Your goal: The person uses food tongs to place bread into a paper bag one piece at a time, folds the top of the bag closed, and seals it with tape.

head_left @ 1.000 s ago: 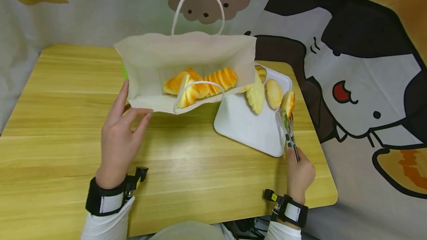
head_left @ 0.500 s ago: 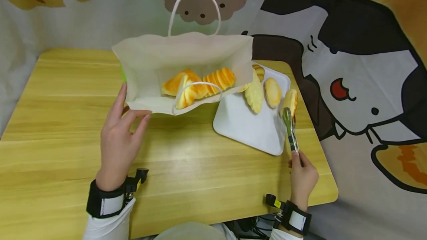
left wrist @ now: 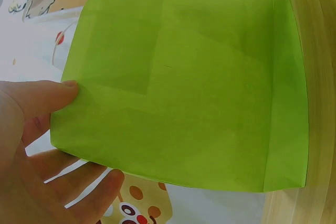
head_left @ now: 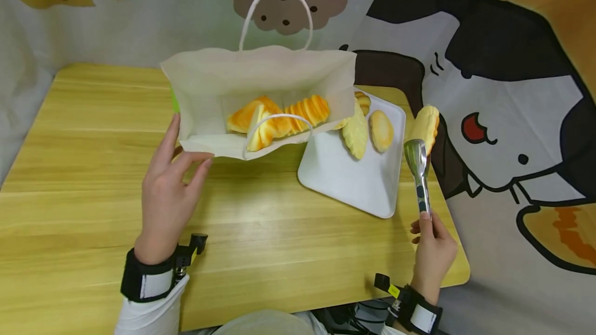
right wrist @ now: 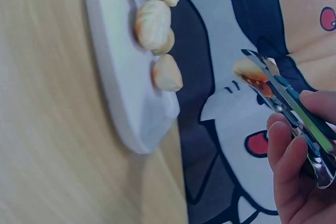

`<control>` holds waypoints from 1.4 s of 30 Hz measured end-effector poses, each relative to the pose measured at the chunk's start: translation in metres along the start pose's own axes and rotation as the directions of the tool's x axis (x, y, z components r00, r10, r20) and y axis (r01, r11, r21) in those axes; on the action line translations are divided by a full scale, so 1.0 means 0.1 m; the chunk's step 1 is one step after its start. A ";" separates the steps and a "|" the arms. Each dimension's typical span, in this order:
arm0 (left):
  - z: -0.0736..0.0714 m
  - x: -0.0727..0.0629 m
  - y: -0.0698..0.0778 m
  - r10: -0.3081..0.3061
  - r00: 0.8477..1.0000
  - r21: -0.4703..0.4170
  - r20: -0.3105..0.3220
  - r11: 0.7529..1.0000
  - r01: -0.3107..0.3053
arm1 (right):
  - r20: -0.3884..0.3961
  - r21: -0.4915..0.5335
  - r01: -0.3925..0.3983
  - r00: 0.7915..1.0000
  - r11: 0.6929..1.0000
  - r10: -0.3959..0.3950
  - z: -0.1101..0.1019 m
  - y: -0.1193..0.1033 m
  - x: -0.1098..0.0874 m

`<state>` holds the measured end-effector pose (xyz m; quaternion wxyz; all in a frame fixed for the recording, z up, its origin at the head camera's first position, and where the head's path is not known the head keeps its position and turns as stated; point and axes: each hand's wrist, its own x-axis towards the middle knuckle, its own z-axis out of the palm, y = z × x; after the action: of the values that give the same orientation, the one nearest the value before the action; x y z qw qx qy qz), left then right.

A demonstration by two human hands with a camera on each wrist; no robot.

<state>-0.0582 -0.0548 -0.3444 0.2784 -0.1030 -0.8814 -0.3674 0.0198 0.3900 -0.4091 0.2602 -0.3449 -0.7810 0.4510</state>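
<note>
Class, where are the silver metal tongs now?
In the head view, the tongs are right of the flat white tray, in the right hand, gripping oval golden bread.

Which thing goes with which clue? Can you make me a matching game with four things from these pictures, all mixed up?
Things:
1. Paper bag
2. Tray
3. Tongs
4. Left hand

Clues:
A. Held in the right hand
B. Touching the bag's edge
C. Green outside, pale inside
D. White and flat, with bread lying on it

Right pairs: 1-C, 2-D, 3-A, 4-B
</note>
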 end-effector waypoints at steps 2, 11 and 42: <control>0.00 0.00 0.00 0.004 1.000 -0.005 -0.003 1.000 -0.004 | 0.000 0.086 -0.008 1.000 0.996 0.008 -0.03 -0.05 0.00; -0.01 0.01 0.00 0.011 1.000 -0.010 -0.007 1.000 -0.011 | -0.017 0.304 0.139 0.990 0.942 -0.140 -0.12 -0.25 0.01; -0.04 0.01 0.01 0.000 1.000 -0.046 -0.020 0.999 -0.001 | 0.312 0.109 0.816 0.515 0.568 -0.799 0.00 -1.20 0.37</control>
<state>-0.0572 -0.0565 -0.3404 0.2849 -0.1061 -0.8698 -0.3885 -0.0403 0.3761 -0.2993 0.2974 0.1303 -0.8941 0.3085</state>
